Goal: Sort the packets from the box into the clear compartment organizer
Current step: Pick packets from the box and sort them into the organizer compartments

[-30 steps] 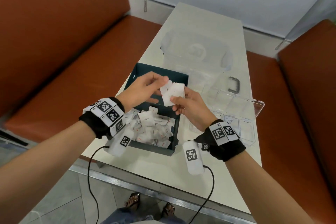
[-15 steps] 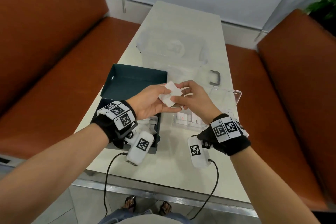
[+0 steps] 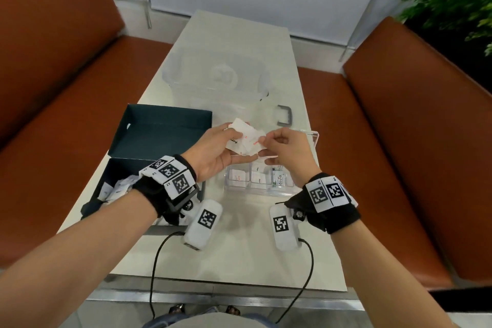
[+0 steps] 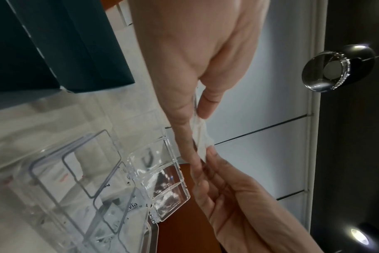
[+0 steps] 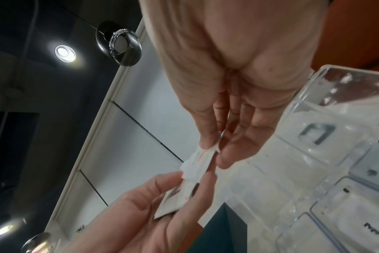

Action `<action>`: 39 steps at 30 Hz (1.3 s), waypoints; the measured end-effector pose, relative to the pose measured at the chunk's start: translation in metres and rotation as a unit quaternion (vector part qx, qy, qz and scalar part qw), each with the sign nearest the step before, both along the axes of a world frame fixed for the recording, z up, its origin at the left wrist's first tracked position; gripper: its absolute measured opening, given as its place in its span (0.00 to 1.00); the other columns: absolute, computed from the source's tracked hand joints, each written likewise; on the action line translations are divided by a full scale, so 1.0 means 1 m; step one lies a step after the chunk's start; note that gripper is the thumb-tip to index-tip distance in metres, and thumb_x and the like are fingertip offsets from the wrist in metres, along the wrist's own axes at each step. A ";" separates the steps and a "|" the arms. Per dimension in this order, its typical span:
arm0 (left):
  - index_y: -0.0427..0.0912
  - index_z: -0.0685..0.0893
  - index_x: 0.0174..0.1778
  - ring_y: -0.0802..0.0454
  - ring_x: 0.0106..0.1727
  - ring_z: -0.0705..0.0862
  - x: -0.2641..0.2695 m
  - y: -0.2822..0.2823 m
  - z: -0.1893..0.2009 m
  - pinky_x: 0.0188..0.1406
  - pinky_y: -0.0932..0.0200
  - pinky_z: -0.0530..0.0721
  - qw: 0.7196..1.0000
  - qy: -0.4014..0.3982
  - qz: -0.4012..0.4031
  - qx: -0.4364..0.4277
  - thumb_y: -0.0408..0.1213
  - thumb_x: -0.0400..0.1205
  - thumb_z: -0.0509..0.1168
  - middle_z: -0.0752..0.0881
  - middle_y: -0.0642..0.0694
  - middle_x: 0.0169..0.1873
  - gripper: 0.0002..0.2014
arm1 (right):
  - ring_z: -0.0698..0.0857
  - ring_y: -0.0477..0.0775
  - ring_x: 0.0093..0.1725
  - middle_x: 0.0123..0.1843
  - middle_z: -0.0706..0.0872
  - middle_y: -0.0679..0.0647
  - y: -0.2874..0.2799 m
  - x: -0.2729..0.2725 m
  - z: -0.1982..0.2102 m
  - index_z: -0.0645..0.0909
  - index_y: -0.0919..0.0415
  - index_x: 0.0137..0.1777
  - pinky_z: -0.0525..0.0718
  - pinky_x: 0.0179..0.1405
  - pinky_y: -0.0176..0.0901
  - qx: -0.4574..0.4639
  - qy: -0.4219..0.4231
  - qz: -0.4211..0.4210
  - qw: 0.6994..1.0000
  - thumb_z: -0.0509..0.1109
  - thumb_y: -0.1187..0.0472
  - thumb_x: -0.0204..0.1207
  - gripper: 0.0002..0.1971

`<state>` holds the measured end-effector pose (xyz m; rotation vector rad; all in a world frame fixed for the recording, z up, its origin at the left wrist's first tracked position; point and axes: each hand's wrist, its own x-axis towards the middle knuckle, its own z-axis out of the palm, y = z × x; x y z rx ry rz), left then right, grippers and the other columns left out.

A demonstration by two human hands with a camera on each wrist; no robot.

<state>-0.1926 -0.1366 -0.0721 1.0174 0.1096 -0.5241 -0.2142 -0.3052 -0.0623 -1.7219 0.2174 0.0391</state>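
Note:
Both hands hover over the clear compartment organizer (image 3: 241, 189). My left hand (image 3: 235, 145) holds a small fan of white packets (image 3: 243, 138) between thumb and fingers. Meeting it from the right, my right hand (image 3: 266, 142) pinches the edge of one packet (image 5: 200, 157) with thumb and forefinger, while the other packets (image 5: 177, 198) stay in the left hand (image 5: 162, 202). The dark teal box (image 3: 106, 181) lies at the left with loose white packets (image 3: 117, 189) inside. The organizer's near compartments hold white packets (image 3: 237, 177) and a green-printed one (image 3: 278, 178).
The box's open lid (image 3: 165, 130) stands behind it. A large clear bin (image 3: 215, 80) sits farther back on the white table (image 3: 239, 261), with a grey handle (image 3: 285, 114) beside it. Orange benches (image 3: 399, 154) flank the table on both sides.
Both hands carried the packets rightward from above the box to above the organizer. The right hand's fingers now pinch a single packet at the edge of the stack.

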 end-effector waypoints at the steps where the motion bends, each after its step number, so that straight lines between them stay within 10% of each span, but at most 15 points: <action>1: 0.34 0.83 0.59 0.34 0.54 0.89 0.001 0.000 0.000 0.45 0.42 0.90 1.000 -0.005 -0.001 0.004 0.23 0.85 0.57 0.88 0.31 0.55 0.12 | 0.89 0.52 0.32 0.40 0.90 0.59 -0.005 0.001 0.002 0.82 0.65 0.45 0.85 0.28 0.39 0.006 0.000 -0.005 1.000 0.74 0.67 0.76 0.03; 18: 0.37 0.79 0.66 0.41 0.52 0.91 -0.005 0.000 -0.001 0.39 0.52 0.91 0.993 -0.068 -0.036 0.088 0.25 0.82 0.66 0.84 0.33 0.61 0.16 | 0.87 0.46 0.26 0.27 0.86 0.51 -0.006 0.012 0.011 0.86 0.62 0.49 0.87 0.29 0.37 -0.154 -0.091 0.070 0.981 0.79 0.66 0.70 0.09; 35: 0.31 0.76 0.69 0.38 0.53 0.90 -0.003 0.022 -0.004 0.49 0.49 0.91 0.990 -0.072 0.003 0.120 0.26 0.83 0.66 0.85 0.31 0.60 0.18 | 0.82 0.45 0.27 0.32 0.88 0.52 -0.013 0.025 -0.007 0.86 0.61 0.41 0.83 0.27 0.34 -0.079 -0.017 0.052 0.995 0.78 0.65 0.71 0.04; 39: 0.32 0.75 0.68 0.39 0.54 0.90 -0.001 0.034 -0.006 0.47 0.51 0.91 0.991 -0.065 0.020 0.112 0.26 0.83 0.65 0.86 0.32 0.59 0.17 | 0.79 0.41 0.30 0.34 0.87 0.48 -0.008 0.033 -0.027 0.90 0.57 0.47 0.78 0.34 0.30 -0.182 -0.033 0.065 0.981 0.77 0.63 0.72 0.05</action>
